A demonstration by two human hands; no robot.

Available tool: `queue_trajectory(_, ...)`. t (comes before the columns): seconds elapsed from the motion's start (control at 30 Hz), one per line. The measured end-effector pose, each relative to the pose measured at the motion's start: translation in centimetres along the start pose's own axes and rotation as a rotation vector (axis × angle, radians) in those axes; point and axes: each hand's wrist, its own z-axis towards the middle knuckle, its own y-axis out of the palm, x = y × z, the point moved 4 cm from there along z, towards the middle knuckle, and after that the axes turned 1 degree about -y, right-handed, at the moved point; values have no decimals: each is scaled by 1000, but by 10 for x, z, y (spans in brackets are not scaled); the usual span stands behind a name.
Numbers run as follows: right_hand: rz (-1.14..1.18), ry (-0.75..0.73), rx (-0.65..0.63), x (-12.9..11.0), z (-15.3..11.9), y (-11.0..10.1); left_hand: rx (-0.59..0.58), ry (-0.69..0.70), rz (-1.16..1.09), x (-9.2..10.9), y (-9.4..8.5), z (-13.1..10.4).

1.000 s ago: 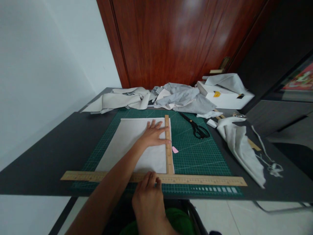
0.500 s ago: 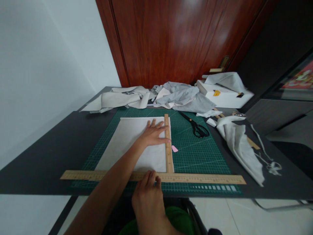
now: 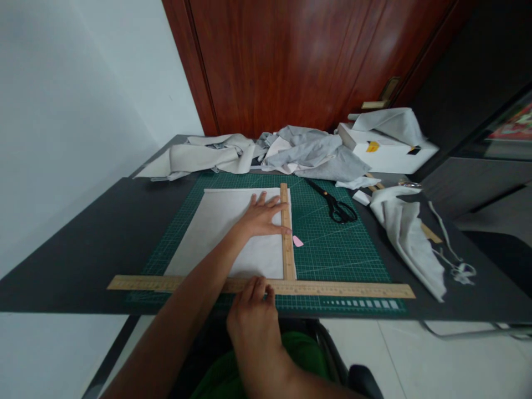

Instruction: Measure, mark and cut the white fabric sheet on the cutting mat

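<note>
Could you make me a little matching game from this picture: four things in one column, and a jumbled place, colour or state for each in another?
Column one
1. Scissors
2. Small flat piece
3. Long ruler
4. Left hand

Column two
A. Fingers spread over the white sheet, reaching onto the short ruler
B. Pink, just right of the short ruler
C. Black, towards the far right of the cutting mat
D. Wooden, across the mat's near side, touched by the right hand

Pairs: 1-C, 2-B, 3-D, 4-A
</note>
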Motion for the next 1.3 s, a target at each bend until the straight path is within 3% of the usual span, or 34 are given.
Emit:
queue_trajectory(0.47,-15,10,39,1,-2,4,-13,-10,-6,4,-3,1)
queue_trajectory(1.3,-39,-7,-10,1,-1,0,-16,-5,3,3,-5,0)
